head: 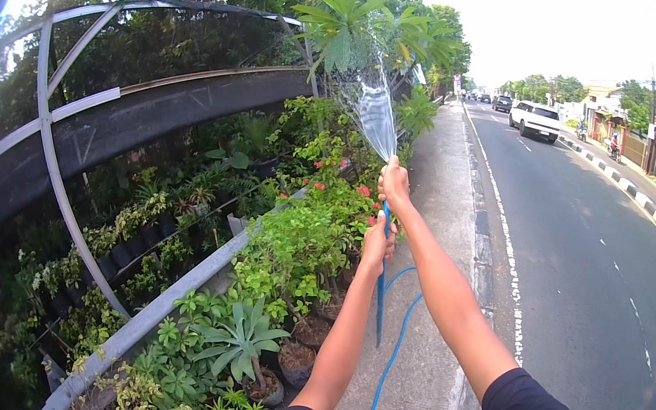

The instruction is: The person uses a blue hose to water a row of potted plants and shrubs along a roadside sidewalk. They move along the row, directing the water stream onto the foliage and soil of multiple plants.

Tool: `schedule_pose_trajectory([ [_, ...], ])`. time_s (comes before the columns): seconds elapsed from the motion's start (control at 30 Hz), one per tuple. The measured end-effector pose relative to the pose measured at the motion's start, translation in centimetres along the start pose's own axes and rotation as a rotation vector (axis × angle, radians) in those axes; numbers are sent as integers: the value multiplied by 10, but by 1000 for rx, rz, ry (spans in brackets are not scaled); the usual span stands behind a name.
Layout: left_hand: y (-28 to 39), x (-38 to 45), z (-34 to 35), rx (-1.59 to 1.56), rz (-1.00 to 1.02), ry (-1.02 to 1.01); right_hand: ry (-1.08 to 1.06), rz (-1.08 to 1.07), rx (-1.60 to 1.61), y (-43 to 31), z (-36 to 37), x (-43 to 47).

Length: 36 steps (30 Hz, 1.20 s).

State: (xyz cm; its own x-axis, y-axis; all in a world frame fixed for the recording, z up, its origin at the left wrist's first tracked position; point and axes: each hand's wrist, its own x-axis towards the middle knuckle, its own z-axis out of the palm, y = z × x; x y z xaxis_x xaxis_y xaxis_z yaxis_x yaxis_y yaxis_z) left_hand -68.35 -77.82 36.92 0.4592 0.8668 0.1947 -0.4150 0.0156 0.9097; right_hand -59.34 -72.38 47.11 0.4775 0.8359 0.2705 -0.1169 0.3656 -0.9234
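My right hand grips the end of a blue garden hose, its fingers wrapped over the outlet. Water fans upward from there in a spray and reaches a plant with long green leaves. Just below and to the left, my left hand is closed around the same hose. Both arms are stretched forward. From my hands the hose hangs down, and a stretch of it curves over the pavement. Leafy bushes with pink-red flowers stand close to the left of my hands.
Potted plants line the concrete pavement on the left, beside a grey rail and a metal frame with dark netting. A painted kerb edges the road at right, where a white car and other vehicles are.
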Motion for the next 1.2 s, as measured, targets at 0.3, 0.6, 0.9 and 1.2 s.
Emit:
schedule_pose_trajectory([
  [0.3,2,-28,-9,-25,-41,-21,1,29,24,6,9,-26],
  [0.6,18,-64,-18,-13,-55,-5,-29,46,40,-3,19,-61],
  [0.9,-8,-92,-10,-18,-101,-79,76,146,17,3,-4,-93],
  [1.2,-70,-155,9,-126,-251,-9,16,273,-111,59,-51,-144],
])
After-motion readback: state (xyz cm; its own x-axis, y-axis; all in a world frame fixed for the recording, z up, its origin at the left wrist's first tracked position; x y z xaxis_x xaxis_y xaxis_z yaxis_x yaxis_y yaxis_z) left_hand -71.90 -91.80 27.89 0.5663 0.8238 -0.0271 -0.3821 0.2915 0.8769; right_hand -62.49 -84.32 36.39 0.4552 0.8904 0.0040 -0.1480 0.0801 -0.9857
